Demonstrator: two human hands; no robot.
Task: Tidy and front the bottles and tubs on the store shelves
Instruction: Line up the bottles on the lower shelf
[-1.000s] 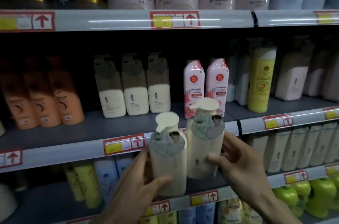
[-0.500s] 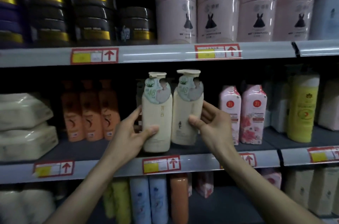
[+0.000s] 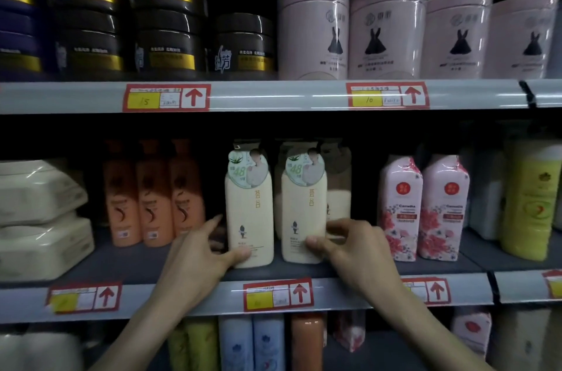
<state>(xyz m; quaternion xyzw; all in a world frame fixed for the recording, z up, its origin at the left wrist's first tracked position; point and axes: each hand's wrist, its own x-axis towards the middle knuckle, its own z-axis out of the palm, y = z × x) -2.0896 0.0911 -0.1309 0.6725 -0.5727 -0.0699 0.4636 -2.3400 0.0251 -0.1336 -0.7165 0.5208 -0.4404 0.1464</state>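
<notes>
**Centre of frame, middle shelf.** The left cream bottle (image 3: 249, 218) and the right cream bottle (image 3: 304, 212) stand upright side by side, labels towards me, with a narrow gap between them, close to the shelf lip (image 3: 182, 297). My left hand (image 3: 194, 252) grips the left cream bottle low down, thumb on its front and fingers round its left side. My right hand (image 3: 355, 249) grips the right cream bottle the same way, thumb on the lower front. More bottles of the same make (image 3: 337, 188) stand deeper behind them. Orange bottles (image 3: 152, 197) are left of centre and pink cartons (image 3: 425, 206) right of centre. I judge the step in hand to be seating the pair at the front. The next move calls for squaring both to the lip, then letting go without tipping either.
</notes>
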